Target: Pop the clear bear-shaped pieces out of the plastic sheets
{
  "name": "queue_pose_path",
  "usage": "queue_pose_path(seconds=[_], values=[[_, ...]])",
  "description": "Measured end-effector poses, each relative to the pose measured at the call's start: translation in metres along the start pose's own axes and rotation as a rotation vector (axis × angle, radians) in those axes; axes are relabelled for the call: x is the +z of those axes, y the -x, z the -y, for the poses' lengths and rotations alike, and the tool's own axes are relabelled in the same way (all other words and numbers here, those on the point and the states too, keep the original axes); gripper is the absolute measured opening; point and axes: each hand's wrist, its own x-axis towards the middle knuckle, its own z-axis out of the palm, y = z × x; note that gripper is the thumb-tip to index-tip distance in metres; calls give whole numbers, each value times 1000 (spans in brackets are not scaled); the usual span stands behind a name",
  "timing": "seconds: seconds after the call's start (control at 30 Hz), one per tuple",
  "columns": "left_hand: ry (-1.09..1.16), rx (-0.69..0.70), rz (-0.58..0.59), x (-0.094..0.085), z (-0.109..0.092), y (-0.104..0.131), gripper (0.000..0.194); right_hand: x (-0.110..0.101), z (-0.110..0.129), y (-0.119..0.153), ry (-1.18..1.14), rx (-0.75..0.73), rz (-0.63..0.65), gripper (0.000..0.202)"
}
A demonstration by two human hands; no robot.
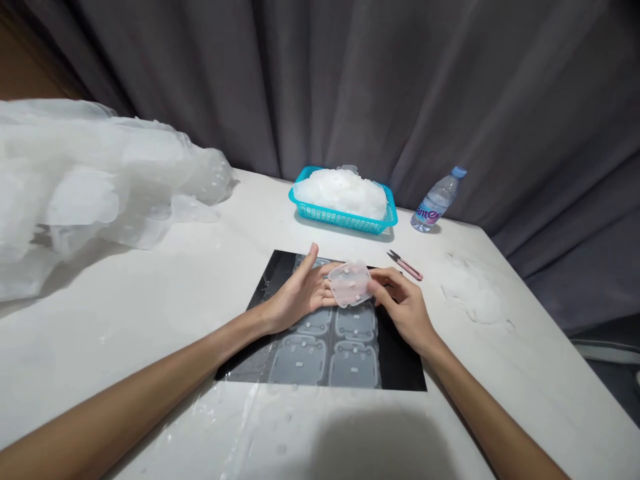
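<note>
The right hand [406, 312] pinches one translucent piece [349, 285] in its grip above one black mat [400, 363], the left hand's [297, 297] grip spreads wide beside it, and one basket [345, 217], one bottle [434, 205] and one pair of snips [409, 268] rest on the bench [150, 300].

The head camera looks down across the table [125, 313].

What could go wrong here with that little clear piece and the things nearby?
The translucent piece could slip: the right hand pinches its edge. The snips lie uncovered near that hand, so a careless reach might nick a finger. The blue basket is heaped above its rim, so contents might spill if knocked.
</note>
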Motion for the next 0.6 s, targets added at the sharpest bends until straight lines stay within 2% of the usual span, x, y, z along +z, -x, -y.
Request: queue_pose_path(seconds=[0.17, 0.6], values=[[-36, 0, -3, 0, -1, 3, 87, -1, 5, 2, 46, -111, -41, 11], [-77, -46, 25, 1, -4, 6, 91, -4, 12, 5, 97, -127, -17, 13]])
